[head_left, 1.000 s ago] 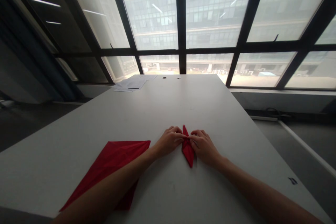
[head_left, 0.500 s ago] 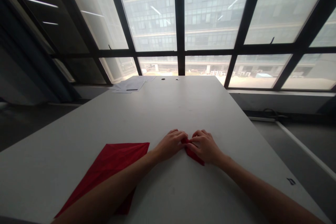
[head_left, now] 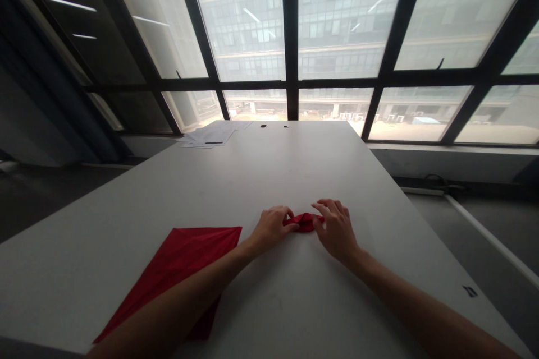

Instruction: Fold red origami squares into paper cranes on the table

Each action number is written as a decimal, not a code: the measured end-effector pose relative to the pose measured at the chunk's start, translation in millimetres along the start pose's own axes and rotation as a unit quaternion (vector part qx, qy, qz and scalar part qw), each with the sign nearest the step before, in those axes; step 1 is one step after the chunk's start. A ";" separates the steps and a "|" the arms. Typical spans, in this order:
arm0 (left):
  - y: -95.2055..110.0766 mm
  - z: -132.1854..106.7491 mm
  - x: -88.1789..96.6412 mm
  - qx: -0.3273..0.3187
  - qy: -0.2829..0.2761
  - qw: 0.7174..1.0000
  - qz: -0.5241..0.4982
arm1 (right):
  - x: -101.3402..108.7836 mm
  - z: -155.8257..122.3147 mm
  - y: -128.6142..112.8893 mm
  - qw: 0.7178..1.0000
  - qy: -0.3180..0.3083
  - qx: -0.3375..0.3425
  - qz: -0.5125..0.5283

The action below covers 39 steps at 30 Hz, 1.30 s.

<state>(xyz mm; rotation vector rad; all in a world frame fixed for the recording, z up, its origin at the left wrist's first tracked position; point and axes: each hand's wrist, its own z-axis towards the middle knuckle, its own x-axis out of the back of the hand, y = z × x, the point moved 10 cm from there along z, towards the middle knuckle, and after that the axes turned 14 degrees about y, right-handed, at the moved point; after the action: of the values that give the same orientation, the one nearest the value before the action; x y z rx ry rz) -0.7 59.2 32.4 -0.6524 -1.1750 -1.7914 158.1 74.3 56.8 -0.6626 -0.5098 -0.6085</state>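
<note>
A small folded red sheet [head_left: 305, 223], creased and with a dark hollow along its middle, lies on the white table; whether it is paper or thin cloth I cannot tell. My left hand [head_left: 272, 229] pinches its left end between thumb and fingers. At its right end is my right hand [head_left: 336, 229], fingers raised and spread apart, the thumb at the edge of the sheet. Beside my left forearm a larger flat red sheet [head_left: 185, 252] shows fold lines, and the forearm hides part of it.
The white table [head_left: 269, 179] stretches away toward large dark-framed windows. Loose white papers [head_left: 208, 134] with a dark slim object lie at its far left corner. A small dark mark [head_left: 469, 291] sits near the right edge.
The small red sheet has turned from slanting toward me to lying sideways, and more of it shows. My right hand has loosened its fingers and moved slightly right, away from the left hand.
</note>
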 end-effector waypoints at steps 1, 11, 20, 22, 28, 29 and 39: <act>-2.0 0.9 0.3 0.007 -0.004 1.000 -0.010 | 0.2 1.6 6.4 1.000 0.014 -0.017 0.014; -4.0 0.4 8.7 0.178 0.013 0.926 -0.333 | -30.3 0.0 35.0 0.894 -0.025 -0.261 0.365; 17.4 -11.7 -3.1 0.194 -0.008 0.879 -0.436 | -39.9 -11.8 9.9 0.816 -0.076 -0.307 0.483; 19.2 -11.1 -4.7 0.202 -0.022 0.867 -0.455 | -40.2 -11.2 13.3 0.810 -0.072 -0.316 0.489; 16.6 -10.9 -6.8 0.228 -0.005 0.851 -0.473 | -42.9 -10.6 15.1 0.802 -0.069 -0.330 0.493; 14.9 -11.6 -7.5 0.235 0.003 0.853 -0.466 | -43.0 -10.7 15.4 0.800 -0.065 -0.333 0.496; 23.3 -11.4 -5.6 0.197 0.043 0.871 -0.448 | -41.8 -12.6 21.5 0.769 -0.037 -0.348 0.534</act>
<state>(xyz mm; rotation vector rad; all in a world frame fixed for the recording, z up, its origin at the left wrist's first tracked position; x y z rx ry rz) 22.8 47.0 33.8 0.2909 -1.8946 -2.1514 145.6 93.8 14.0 -1.5278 0.1140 0.3723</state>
